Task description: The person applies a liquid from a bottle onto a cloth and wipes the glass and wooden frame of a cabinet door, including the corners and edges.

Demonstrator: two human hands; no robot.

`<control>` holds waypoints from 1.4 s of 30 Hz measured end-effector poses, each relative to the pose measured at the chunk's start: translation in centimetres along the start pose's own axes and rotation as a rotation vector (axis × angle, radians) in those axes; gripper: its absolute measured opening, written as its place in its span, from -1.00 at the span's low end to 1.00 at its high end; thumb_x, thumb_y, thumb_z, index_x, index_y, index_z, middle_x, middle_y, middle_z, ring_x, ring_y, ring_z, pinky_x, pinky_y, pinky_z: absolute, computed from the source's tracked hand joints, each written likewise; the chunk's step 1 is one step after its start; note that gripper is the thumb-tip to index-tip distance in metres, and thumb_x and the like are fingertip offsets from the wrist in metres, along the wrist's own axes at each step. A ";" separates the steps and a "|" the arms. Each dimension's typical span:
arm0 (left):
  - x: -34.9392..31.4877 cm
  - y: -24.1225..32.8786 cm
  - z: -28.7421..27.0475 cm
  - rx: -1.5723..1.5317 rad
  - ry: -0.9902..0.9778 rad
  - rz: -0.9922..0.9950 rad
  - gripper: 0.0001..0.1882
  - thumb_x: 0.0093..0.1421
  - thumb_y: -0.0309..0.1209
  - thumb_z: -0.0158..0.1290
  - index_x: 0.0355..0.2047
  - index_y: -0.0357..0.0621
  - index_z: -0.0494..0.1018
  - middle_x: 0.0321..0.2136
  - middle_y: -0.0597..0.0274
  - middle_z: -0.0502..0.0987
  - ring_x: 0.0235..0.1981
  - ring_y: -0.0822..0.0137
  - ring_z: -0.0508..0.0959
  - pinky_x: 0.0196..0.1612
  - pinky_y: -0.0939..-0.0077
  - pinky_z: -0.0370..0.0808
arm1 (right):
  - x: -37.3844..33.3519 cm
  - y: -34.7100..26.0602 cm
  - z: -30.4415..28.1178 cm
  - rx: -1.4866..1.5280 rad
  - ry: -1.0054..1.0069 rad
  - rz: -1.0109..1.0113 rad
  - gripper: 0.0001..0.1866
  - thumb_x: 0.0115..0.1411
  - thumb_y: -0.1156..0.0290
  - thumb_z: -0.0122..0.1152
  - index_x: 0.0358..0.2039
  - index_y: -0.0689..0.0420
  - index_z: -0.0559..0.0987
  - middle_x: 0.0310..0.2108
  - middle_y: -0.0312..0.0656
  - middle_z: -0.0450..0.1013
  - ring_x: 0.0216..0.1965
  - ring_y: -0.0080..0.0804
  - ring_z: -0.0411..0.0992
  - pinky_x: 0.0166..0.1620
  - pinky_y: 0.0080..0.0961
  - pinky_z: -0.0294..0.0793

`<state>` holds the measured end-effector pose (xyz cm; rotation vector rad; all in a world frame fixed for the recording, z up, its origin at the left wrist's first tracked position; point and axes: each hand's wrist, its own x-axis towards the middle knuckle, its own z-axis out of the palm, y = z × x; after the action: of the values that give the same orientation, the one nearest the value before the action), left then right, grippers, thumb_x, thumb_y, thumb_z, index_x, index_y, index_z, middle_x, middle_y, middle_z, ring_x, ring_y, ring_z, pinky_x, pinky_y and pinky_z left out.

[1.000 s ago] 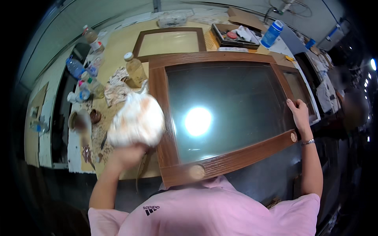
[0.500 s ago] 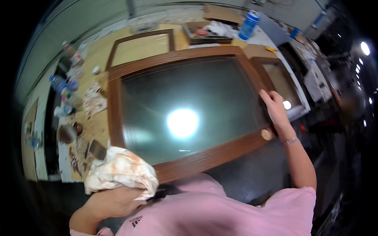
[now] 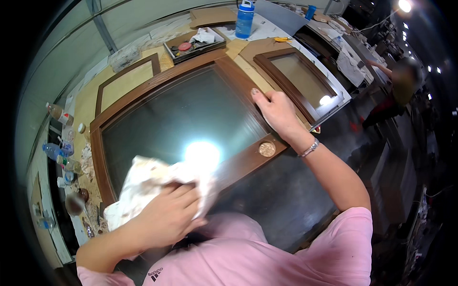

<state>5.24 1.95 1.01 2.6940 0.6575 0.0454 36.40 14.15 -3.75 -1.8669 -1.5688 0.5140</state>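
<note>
A brown wooden frame with a glass pane lies in front of me, a bright light reflected in the glass. My left hand is closed on a crumpled white cloth with brownish stains. The cloth lies over the near left part of the frame and covers some of the glass. My right hand grips the frame's right side, its thumb on top and its other fingers partly hidden. A round tan disc sits at the near right corner of the frame.
Behind lie a smaller frame and an open tray of odds and ends. A blue bottle stands beyond. Another glazed frame is on the right. Several bottles line the left edge. Another person is far right.
My left hand has brought the cloth up and right, onto the frame and glass. The view has turned, so the frame appears further left and tilted. My right hand keeps its grip.
</note>
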 end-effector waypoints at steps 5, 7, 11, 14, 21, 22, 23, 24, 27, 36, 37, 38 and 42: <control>15.2 0.0 1.7 -0.064 0.268 0.236 -0.60 0.23 -0.19 0.11 -0.22 -0.35 0.39 -0.11 -0.06 0.41 -0.04 -0.06 0.40 0.06 0.12 0.34 | 0.8 0.7 -0.5 0.138 -0.066 0.011 -0.23 0.26 -0.24 0.03 -0.61 0.35 0.53 -0.60 0.25 0.45 -0.46 0.18 0.51 -0.31 -0.05 0.44; 14.6 0.3 1.3 -0.041 0.222 0.200 -0.53 0.19 -0.24 0.14 -0.05 -0.38 0.38 -0.07 -0.07 0.44 0.00 -0.01 0.43 0.11 0.15 0.35 | 1.1 1.3 -0.7 0.256 -0.104 -0.010 -0.22 0.29 -0.24 0.00 -0.63 0.34 0.52 -0.64 0.23 0.43 -0.51 0.17 0.49 -0.37 -0.05 0.42; 5.8 -0.8 1.1 -0.052 0.191 0.072 -0.52 0.04 -0.47 0.23 -0.02 -0.40 0.42 0.04 -0.07 0.45 0.08 -0.03 0.46 0.16 0.14 0.37 | -0.9 0.1 -1.1 0.128 -0.041 -0.099 -0.22 0.31 -0.18 0.01 -0.63 0.41 0.54 -0.65 0.28 0.44 -0.48 0.22 0.52 -0.35 -0.06 0.49; 0.0 -2.2 1.0 -0.420 0.330 -0.202 -0.59 0.02 -0.62 0.10 -0.05 -0.32 0.53 0.02 -0.03 0.53 0.03 0.06 0.54 0.14 0.21 0.41 | -1.6 -1.4 -0.8 0.030 -0.067 -0.125 -0.35 0.27 -0.04 0.12 -0.60 0.42 0.56 -0.62 0.27 0.47 -0.45 0.22 0.54 -0.31 -0.04 0.52; -10.4 -6.4 -6.9 -0.461 0.911 -0.613 -0.65 0.20 -0.64 -0.07 -0.02 -0.41 0.54 -0.13 0.20 0.60 -0.09 0.43 0.54 0.02 0.56 0.41 | -1.7 -0.9 -0.8 -0.008 -0.059 -0.134 -0.59 0.06 0.26 0.31 -0.39 0.46 0.56 -0.50 0.32 0.50 -0.33 0.24 0.55 -0.20 -0.06 0.53; -13.6 -6.3 -7.9 -0.376 0.974 -0.684 -0.64 0.21 -0.64 -0.08 0.00 -0.43 0.52 -0.10 0.15 0.59 -0.08 0.39 0.55 0.04 0.52 0.41 | -1.7 -1.3 -0.6 -0.009 -0.076 -0.124 -0.59 0.06 0.26 0.31 -0.38 0.46 0.55 -0.49 0.33 0.50 -0.33 0.25 0.54 -0.20 -0.06 0.53; -14.5 -5.8 -8.8 -0.287 0.980 -0.607 -0.64 0.18 -0.65 -0.10 -0.04 -0.45 0.53 -0.10 0.08 0.60 -0.09 0.32 0.57 0.04 0.47 0.43 | -1.6 -1.6 -0.9 -0.033 -0.075 -0.113 -0.60 0.05 0.27 0.30 -0.37 0.47 0.55 -0.49 0.33 0.50 -0.32 0.25 0.54 -0.20 -0.05 0.53; -15.3 -5.5 -8.7 -0.263 0.885 -0.554 -0.63 0.14 -0.64 -0.09 -0.06 -0.45 0.54 -0.10 0.05 0.60 -0.09 0.28 0.57 0.03 0.45 0.44 | -1.6 -1.8 -1.0 -0.021 -0.094 -0.085 -0.61 0.04 0.29 0.30 -0.38 0.46 0.55 -0.48 0.35 0.50 -0.32 0.26 0.54 -0.20 -0.06 0.52; -10.4 -4.3 -7.0 -0.335 0.475 -0.414 -0.67 -0.07 -0.55 0.06 -0.24 -0.31 0.61 -0.18 0.08 0.62 -0.16 0.23 0.59 -0.16 0.39 0.49 | -1.8 -1.9 -0.5 -0.072 -0.050 -0.144 -0.61 0.03 0.28 0.30 -0.41 0.46 0.55 -0.49 0.34 0.49 -0.33 0.25 0.54 -0.21 -0.06 0.51; -4.4 -8.9 -2.4 -0.009 0.173 -0.102 -0.63 -0.16 -0.64 0.12 -0.25 -0.19 0.60 -0.32 0.11 0.58 -0.16 0.07 0.53 -0.03 0.18 0.43 | -1.8 -1.8 -1.2 -0.103 -0.024 -0.121 -0.61 0.01 0.28 0.29 -0.44 0.46 0.53 -0.50 0.35 0.47 -0.34 0.25 0.52 -0.20 -0.07 0.49; -7.3 -9.8 -2.4 0.034 0.222 -0.220 -0.69 -0.16 -0.65 0.10 -0.33 -0.21 0.60 -0.36 0.11 0.59 -0.19 0.05 0.54 -0.06 0.11 0.44 | -1.9 -2.1 -1.1 -0.087 -0.019 -0.126 -0.61 0.00 0.28 0.28 -0.44 0.46 0.53 -0.50 0.35 0.47 -0.34 0.25 0.52 -0.21 -0.07 0.49; -8.2 -9.3 -2.3 0.072 0.249 -0.199 -0.69 -0.16 -0.66 0.10 -0.33 -0.21 0.60 -0.35 0.12 0.59 -0.19 0.05 0.54 -0.06 0.09 0.44 | -1.9 -2.1 -0.9 -0.101 -0.011 -0.133 -0.61 0.00 0.28 0.28 -0.45 0.46 0.53 -0.50 0.35 0.47 -0.34 0.25 0.52 -0.21 -0.07 0.49; -3.3 -6.7 -1.3 -0.017 0.186 -0.004 -0.63 -0.17 -0.63 0.12 -0.27 -0.13 0.62 -0.27 0.20 0.59 -0.26 0.10 0.47 -0.11 0.20 0.38 | -1.7 -1.6 -0.4 -0.085 0.001 -0.143 -0.60 0.00 0.27 0.26 -0.45 0.47 0.52 -0.51 0.35 0.47 -0.35 0.26 0.52 -0.20 -0.07 0.49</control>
<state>-0.81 6.41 -0.02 2.6936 0.7131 0.3019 35.12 12.51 -2.49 -1.7995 -1.7328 0.3881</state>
